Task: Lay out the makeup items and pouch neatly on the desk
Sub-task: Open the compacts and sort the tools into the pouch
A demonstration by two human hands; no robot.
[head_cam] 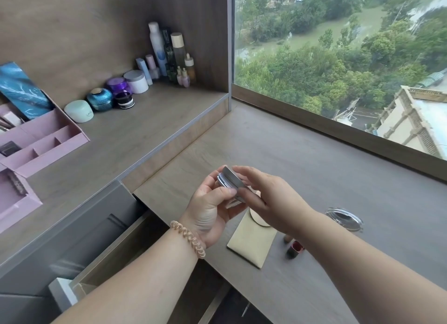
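Drawer (116,258) open, near left. Lipstick (294,248), dark glossy tube with red band, lies on desk (314,159) just beside right wrist. Pouch (251,241), flat beige fabric with round flap, lies directly under hands, long axis near to far. Compact (231,181), thin silver metal case, held in air above pouch, tilted on edge. Left hand (210,212) grips its left end, thumb across face. Right hand (273,200) pinches right side, fingers nearly straight. Likely next: set compact beside pouch; bare desk lies right and beyond. Jars (113,94) on far shelf.
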